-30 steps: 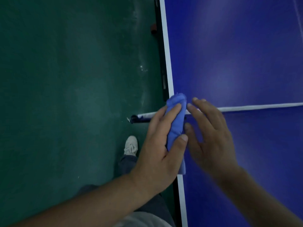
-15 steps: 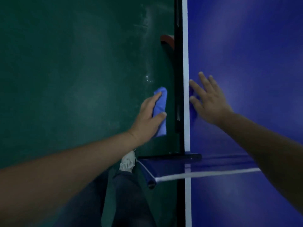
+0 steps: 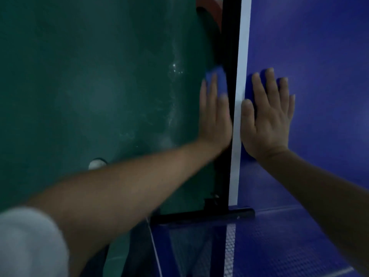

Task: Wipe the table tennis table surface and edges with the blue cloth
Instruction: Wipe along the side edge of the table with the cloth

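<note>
The blue table tennis table (image 3: 319,47) fills the right side, with a white line (image 3: 242,47) along its left border and a black side edge (image 3: 229,37). My left hand (image 3: 215,120) lies with straight fingers against that side edge and presses the blue cloth (image 3: 217,76) onto it. The cloth shows above and between the fingertips. My right hand (image 3: 267,120) rests flat on the tabletop just right of the white line. A darker blue patch (image 3: 249,86) under its index finger may be cloth; I cannot tell.
The net (image 3: 199,246) and its black clamp (image 3: 203,213) cross the table edge near me, below both arms. Green floor (image 3: 79,76) spreads to the left, with my shoe (image 3: 96,163) on it. A red-orange object (image 3: 209,5) sits under the table edge at the top.
Both hands have slid away from me along the table's left edge, past the net. The left hand's fingers have flattened onto the cloth against the side edge.
</note>
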The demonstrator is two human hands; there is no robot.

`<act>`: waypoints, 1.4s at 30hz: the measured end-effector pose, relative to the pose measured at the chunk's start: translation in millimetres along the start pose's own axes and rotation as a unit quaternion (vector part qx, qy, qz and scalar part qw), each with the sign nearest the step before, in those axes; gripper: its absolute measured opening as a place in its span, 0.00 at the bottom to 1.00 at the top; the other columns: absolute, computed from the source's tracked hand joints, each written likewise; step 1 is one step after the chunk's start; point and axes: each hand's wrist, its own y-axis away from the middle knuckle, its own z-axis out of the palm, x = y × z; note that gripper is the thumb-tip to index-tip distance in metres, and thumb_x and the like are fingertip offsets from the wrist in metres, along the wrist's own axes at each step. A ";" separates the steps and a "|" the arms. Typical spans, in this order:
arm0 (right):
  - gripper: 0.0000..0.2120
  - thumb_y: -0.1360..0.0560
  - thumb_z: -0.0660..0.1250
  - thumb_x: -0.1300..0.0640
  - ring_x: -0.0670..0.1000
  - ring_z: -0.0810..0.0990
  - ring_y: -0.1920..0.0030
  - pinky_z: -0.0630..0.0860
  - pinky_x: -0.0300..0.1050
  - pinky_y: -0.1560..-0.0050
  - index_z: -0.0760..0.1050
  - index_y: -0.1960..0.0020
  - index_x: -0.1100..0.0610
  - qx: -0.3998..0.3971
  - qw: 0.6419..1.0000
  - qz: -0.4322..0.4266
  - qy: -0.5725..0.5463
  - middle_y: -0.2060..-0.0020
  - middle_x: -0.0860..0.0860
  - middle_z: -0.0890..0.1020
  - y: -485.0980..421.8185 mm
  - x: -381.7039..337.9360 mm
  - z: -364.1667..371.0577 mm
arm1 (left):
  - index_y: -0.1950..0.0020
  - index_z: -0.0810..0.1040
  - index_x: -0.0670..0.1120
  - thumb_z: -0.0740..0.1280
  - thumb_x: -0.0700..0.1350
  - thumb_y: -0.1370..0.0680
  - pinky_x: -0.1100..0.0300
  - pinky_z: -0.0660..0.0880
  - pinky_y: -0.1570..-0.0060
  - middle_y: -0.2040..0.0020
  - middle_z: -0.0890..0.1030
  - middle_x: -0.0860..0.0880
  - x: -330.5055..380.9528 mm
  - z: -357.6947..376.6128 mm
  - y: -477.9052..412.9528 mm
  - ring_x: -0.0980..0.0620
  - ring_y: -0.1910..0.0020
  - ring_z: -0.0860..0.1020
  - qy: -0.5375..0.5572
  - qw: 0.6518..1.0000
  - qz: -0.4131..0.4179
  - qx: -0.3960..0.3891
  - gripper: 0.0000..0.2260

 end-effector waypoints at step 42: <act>0.28 0.17 0.45 0.43 0.57 0.45 0.19 0.42 0.62 0.22 0.54 0.19 0.49 -0.010 1.000 -0.014 0.003 0.19 0.49 0.53 -3.6 2.0 -0.3 | 0.18 0.44 0.56 0.48 0.50 0.13 0.50 0.44 0.20 0.18 0.41 0.60 0.2 -7.4 92.5 0.61 0.20 0.40 0.001 0.993 -0.084 -0.088 0.24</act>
